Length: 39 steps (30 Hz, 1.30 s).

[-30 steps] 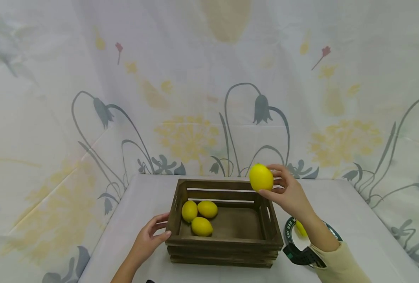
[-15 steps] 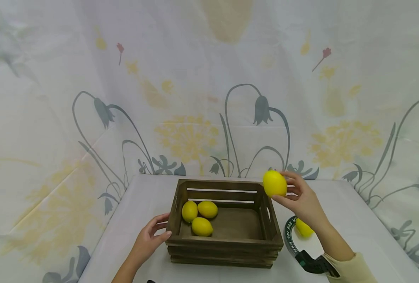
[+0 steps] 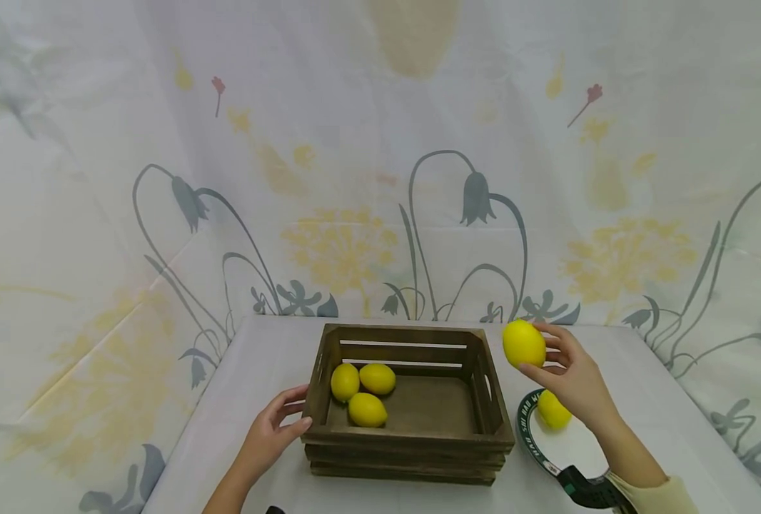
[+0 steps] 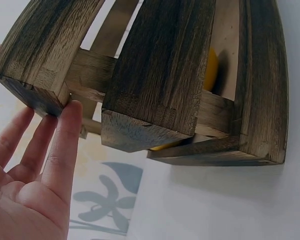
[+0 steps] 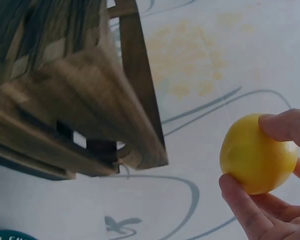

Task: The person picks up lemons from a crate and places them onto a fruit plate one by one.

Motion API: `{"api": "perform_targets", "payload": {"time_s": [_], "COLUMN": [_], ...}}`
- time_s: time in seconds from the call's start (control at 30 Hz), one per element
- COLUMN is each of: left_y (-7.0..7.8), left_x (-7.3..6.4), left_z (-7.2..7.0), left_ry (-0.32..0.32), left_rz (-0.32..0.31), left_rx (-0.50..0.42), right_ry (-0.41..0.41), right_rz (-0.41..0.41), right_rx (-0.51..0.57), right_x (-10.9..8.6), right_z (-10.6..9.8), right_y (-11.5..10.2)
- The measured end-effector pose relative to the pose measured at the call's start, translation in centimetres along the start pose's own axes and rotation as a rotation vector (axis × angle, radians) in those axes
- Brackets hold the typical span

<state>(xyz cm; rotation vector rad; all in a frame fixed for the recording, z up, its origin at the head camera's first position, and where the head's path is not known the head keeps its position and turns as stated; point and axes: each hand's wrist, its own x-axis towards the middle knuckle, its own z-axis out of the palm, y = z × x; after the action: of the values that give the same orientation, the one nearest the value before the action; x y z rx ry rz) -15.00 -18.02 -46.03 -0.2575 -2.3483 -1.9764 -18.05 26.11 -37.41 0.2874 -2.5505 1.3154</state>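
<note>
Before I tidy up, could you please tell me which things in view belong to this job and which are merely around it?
Likely job things: lemon in the right hand; crate, touched by the left hand; three lemons inside; plate with one lemon.

Apparently just surroundings: floral backdrop; white tabletop.

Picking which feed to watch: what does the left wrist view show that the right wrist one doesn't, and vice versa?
Left wrist only: the left hand, fingertips touching the wooden crate, and yellow fruit glimpsed through its gaps.
Right wrist only: the right hand holding a lemon clear of the crate, and a sliver of the plate's rim.
Both: the crate and the floral backdrop.
</note>
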Motion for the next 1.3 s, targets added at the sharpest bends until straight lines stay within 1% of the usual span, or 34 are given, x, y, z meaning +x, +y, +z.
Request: {"api": "perform_targets", "payload": {"time_s": [0.17,0.37,0.6,0.83,1.03,1.17,1.23,1.27,1.3], "left_y": [0.0,0.0,-0.1,-0.1,-0.3,-0.5,-0.6,-0.6,-0.6], "left_x": [0.1,0.1,0.2,0.1,0.1,0.2,0.2,0.2,0.2], "left_z": [0.0,-0.1,-0.1,0.0,0.0,-0.1,-0.1,-0.1,-0.1], "left_ry": [-0.006,0.002,-0.006,-0.001,0.004,0.009,0.009,0.009,0.009], "left_rz": [-0.008,0.005,0.026,0.010,0.003,-0.019,-0.025,-0.028,-0.028], "left_rx": [-0.009,-0.010,-0.006,-0.010,0.000,-0.001,0.003,0.005,0.008], "right_ry": [0.017,0.023,0.034,0.035,0.048,0.048,0.055,0.076,0.079], "right_rz": [0.039,0.098,0.164,0.250,0.292,0.333,0.363,0.378,0.394], "right_rx": [-0.026,-0.030,-0.048,-0.064,-0.081,-0.084,-0.085,-0.089,-0.087], "right_x": [-0.5,-0.9,-1.5,-2.0,-2.4,-2.6,-2.6,-2.6,-2.6], "right_z": [-0.7,-1.1,-1.1,-0.8,-0.8,-0.8,-0.8,-0.8,-0.8], "right_y": [1.2,2.7,4.0,5.5,6.7,7.6,8.2,8.8,9.0]}}
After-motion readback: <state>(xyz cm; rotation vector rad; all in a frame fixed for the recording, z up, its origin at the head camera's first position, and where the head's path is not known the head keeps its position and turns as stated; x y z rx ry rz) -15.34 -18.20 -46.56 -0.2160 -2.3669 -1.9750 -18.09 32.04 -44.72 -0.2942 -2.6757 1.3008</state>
